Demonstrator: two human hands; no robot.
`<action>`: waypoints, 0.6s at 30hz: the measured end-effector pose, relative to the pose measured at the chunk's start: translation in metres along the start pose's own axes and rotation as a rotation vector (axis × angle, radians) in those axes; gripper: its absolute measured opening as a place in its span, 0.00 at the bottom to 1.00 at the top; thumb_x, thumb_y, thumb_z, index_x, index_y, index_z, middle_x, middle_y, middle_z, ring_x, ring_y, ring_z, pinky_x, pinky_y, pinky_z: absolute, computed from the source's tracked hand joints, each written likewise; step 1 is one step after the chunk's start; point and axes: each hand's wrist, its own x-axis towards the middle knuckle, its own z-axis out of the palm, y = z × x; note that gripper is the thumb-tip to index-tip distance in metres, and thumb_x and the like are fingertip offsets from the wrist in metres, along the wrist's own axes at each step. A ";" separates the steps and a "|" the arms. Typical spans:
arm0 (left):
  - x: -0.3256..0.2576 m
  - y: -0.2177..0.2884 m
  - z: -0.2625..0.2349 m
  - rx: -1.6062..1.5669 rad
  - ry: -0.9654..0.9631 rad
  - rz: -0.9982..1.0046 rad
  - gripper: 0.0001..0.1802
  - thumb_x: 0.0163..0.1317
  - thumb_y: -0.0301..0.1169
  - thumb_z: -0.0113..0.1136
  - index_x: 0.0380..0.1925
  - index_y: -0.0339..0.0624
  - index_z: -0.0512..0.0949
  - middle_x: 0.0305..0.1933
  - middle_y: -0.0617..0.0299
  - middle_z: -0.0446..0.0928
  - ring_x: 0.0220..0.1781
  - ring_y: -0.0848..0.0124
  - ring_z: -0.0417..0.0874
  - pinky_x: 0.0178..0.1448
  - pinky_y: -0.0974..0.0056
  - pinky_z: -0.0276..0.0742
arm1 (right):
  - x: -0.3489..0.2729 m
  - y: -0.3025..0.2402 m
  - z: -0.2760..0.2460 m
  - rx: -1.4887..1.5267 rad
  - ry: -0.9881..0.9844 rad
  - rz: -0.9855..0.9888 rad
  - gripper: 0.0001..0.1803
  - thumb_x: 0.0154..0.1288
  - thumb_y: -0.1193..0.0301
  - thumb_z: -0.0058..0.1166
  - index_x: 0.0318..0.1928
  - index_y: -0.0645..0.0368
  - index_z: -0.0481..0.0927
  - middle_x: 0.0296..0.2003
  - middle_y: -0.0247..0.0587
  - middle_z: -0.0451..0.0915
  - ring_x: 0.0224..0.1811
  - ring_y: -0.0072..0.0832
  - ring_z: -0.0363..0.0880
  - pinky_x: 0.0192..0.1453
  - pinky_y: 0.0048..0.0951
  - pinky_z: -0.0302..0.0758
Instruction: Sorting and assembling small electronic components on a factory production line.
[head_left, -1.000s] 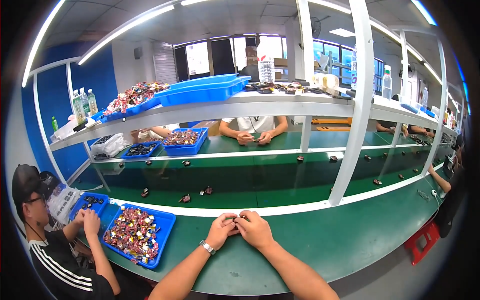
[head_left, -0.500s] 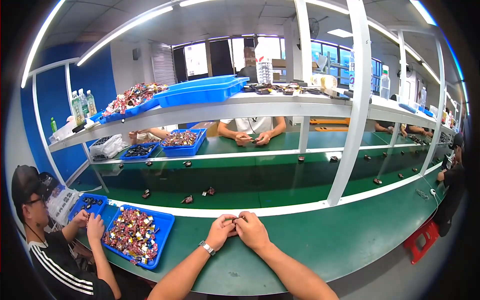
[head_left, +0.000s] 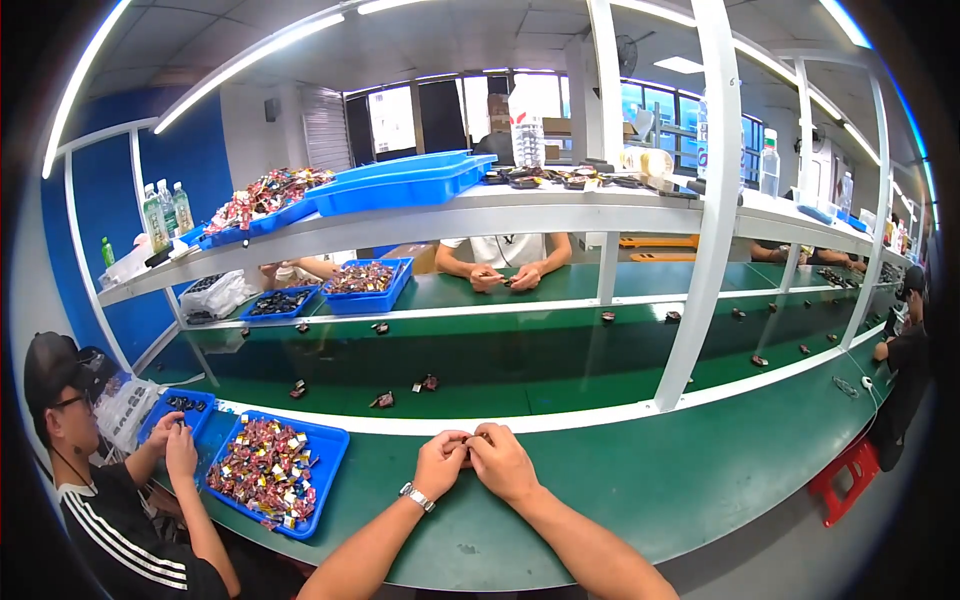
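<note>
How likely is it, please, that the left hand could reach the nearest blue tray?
Probably yes: though holding a small dark part, the left hand has nothing visible between it and the blue tray.

Fisheye view from head, down toward hands (head_left: 440, 466)

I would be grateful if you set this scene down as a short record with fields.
Hands: left hand and right hand together above the smooth green tabletop
Held between them: small dark piece, mostly hidden, details unclear
Left wrist: silver metal watch
Left of hands: rectangular blue plastic tray, heaped with small red, black and white pieces
Beyond white rail: scattered small dark-red pieces
Far left: co-worker in black top with white stripes
Lower right: red plastic stool
</note>
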 end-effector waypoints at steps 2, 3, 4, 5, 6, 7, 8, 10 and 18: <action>0.000 0.000 0.000 0.049 0.017 0.020 0.10 0.64 0.19 0.51 0.45 0.30 0.76 0.40 0.55 0.83 0.40 0.71 0.84 0.44 0.66 0.84 | -0.001 -0.001 0.000 0.006 -0.007 -0.002 0.10 0.49 0.79 0.62 0.34 0.60 0.80 0.38 0.39 0.77 0.39 0.36 0.77 0.42 0.33 0.78; -0.001 0.000 0.000 0.099 0.036 0.041 0.10 0.63 0.19 0.51 0.44 0.30 0.76 0.39 0.55 0.83 0.39 0.72 0.84 0.43 0.67 0.84 | 0.000 -0.003 0.000 0.013 -0.014 -0.006 0.10 0.49 0.79 0.62 0.35 0.59 0.80 0.38 0.39 0.77 0.39 0.36 0.77 0.42 0.33 0.78; -0.001 -0.002 -0.002 0.100 0.038 0.042 0.10 0.63 0.19 0.51 0.44 0.30 0.76 0.39 0.55 0.83 0.39 0.72 0.84 0.43 0.67 0.84 | 0.000 -0.004 0.000 0.015 -0.014 -0.007 0.10 0.49 0.79 0.62 0.35 0.59 0.80 0.38 0.39 0.77 0.39 0.36 0.77 0.42 0.33 0.78; 0.000 -0.006 -0.004 0.154 0.051 0.059 0.10 0.63 0.19 0.51 0.44 0.30 0.76 0.38 0.55 0.83 0.38 0.72 0.84 0.42 0.68 0.83 | -0.001 -0.007 0.000 0.021 -0.019 -0.015 0.10 0.49 0.79 0.62 0.35 0.59 0.80 0.38 0.39 0.77 0.39 0.36 0.77 0.42 0.33 0.78; 0.001 -0.006 -0.004 0.207 0.062 0.077 0.10 0.63 0.19 0.51 0.43 0.30 0.77 0.37 0.55 0.84 0.37 0.73 0.84 0.40 0.68 0.83 | -0.001 -0.008 -0.001 0.025 -0.024 -0.023 0.11 0.49 0.79 0.62 0.35 0.59 0.80 0.39 0.39 0.77 0.39 0.36 0.77 0.42 0.33 0.78; 0.001 -0.007 -0.004 0.207 0.062 0.077 0.10 0.63 0.19 0.51 0.43 0.30 0.77 0.37 0.55 0.84 0.37 0.73 0.84 0.40 0.68 0.83 | -0.001 -0.009 -0.001 0.025 -0.024 -0.023 0.11 0.49 0.79 0.62 0.35 0.59 0.80 0.39 0.39 0.77 0.39 0.36 0.77 0.42 0.33 0.78; 0.001 -0.007 -0.004 0.256 0.067 0.080 0.10 0.63 0.19 0.51 0.43 0.30 0.77 0.37 0.55 0.84 0.37 0.73 0.84 0.40 0.68 0.83 | -0.001 -0.009 -0.001 0.033 -0.020 -0.016 0.11 0.48 0.79 0.62 0.35 0.59 0.80 0.39 0.39 0.77 0.39 0.36 0.77 0.42 0.33 0.78; 0.001 -0.008 -0.005 0.308 0.073 0.084 0.10 0.63 0.19 0.51 0.43 0.29 0.77 0.36 0.56 0.84 0.36 0.74 0.84 0.40 0.69 0.82 | -0.001 -0.009 0.001 0.044 -0.015 -0.010 0.11 0.48 0.79 0.63 0.35 0.59 0.80 0.39 0.39 0.77 0.39 0.36 0.78 0.42 0.33 0.78; -0.002 0.008 0.002 -0.062 -0.077 -0.028 0.13 0.67 0.20 0.48 0.50 0.30 0.73 0.44 0.53 0.82 0.44 0.69 0.84 0.47 0.65 0.85 | 0.002 -0.003 -0.003 0.073 0.044 0.108 0.07 0.51 0.79 0.62 0.33 0.59 0.81 0.38 0.39 0.79 0.40 0.37 0.78 0.44 0.34 0.78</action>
